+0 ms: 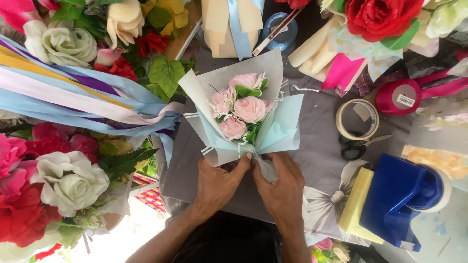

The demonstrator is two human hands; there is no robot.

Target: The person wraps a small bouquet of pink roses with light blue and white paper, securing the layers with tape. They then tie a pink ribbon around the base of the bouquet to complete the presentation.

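Observation:
A small bouquet of pink roses with green leaves lies on the grey cloth, wrapped in white and pale blue paper. My left hand and my right hand meet at the bouquet's narrow lower end, fingers pinching the gathered wrapping there. The stems are hidden under the paper and my hands.
Ribbon strands in blue, pink, purple and yellow stretch across the left. Artificial flowers crowd the left and top. To the right lie a tape roll, black scissors, a magenta ribbon spool, a blue tape dispenser and a yellow sponge.

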